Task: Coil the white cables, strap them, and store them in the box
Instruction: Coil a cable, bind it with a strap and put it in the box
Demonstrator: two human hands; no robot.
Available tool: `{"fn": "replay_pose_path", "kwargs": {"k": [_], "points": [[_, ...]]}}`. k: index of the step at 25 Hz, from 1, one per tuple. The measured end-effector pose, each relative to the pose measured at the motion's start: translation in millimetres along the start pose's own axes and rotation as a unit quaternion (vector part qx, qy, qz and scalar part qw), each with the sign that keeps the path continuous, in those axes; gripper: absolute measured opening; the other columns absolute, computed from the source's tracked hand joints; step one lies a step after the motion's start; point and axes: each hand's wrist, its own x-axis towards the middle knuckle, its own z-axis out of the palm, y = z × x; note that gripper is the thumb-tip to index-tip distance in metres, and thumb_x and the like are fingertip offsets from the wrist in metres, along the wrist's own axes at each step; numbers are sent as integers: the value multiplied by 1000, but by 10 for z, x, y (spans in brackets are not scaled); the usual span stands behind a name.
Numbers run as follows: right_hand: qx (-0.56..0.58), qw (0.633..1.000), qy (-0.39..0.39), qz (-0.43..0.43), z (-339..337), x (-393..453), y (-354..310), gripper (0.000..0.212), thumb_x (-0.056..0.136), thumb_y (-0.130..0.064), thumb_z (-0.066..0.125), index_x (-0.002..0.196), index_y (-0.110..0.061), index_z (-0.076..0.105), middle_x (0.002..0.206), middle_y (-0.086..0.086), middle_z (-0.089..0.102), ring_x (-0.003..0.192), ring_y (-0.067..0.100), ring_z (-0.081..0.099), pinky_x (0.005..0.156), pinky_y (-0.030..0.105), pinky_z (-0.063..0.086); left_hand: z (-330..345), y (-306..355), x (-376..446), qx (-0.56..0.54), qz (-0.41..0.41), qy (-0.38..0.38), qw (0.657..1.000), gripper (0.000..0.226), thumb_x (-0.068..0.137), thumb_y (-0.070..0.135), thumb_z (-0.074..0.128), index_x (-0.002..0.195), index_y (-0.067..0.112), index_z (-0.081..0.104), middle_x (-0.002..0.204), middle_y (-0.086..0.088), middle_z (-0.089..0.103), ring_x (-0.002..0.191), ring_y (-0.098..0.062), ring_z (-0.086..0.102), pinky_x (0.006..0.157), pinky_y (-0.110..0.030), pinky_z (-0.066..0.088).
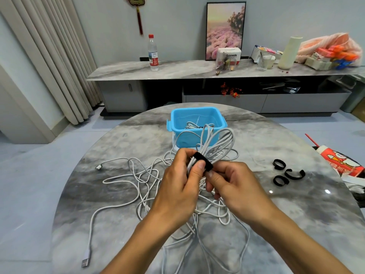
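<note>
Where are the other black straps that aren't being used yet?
Three spare black straps lie on the marble table, on the right side of the head view, beside the person's right hand and near the red packet at the table's edge.

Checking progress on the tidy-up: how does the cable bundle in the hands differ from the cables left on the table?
The held bundle is gathered into neat loops; the loose cables sprawl tangled. A black strap wraps the bundle; the loose cables have none. The left hand and right hand hold the bundle up; the loose cables lie on the table. Both are white.
</note>
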Motion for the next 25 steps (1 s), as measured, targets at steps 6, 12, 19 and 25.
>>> {"fn": "replay_pose_path", "kwargs": {"k": [6,12,19,25], "points": [[-13,999,36,17,7,-19,31,18,97,-19,60,83,-21,72,56,-3,62,53,9,54,57,45,49,-20,0,49,-101,-44,-26,994,8,100,12,53,99,16,59,73,13,64,58,-1,55,55,-15,42],[69,997,25,27,10,-7,29,20,96,-6,60,80,-11,71,62,-1,68,57,10,57,58,31,46,-68,41,122,-321,-221,-33,920,25,97,14,53,79,23,67,61,-2,33,47,-10,23,41,-19,20],[-70,975,117,-176,48,-155,-26,42,91,-10,63,116,-42,51,64,1,66,53,16,60,51,29,47,-74,61,126,-365,-283,-54,885,17,98,16,50,81,16,52,58,1,37,45,-8,26,40,-18,17],[-273,904,148,-292,-12,-114,-8,38,83,-4,65,119,-16,71,79,-15,66,68,5,51,66,14,43,-122,73,121,-384,-294,-66,873,29,97,16,53,71,19,65,62,-1,33,46,-8,26,40,-17,20]]}}
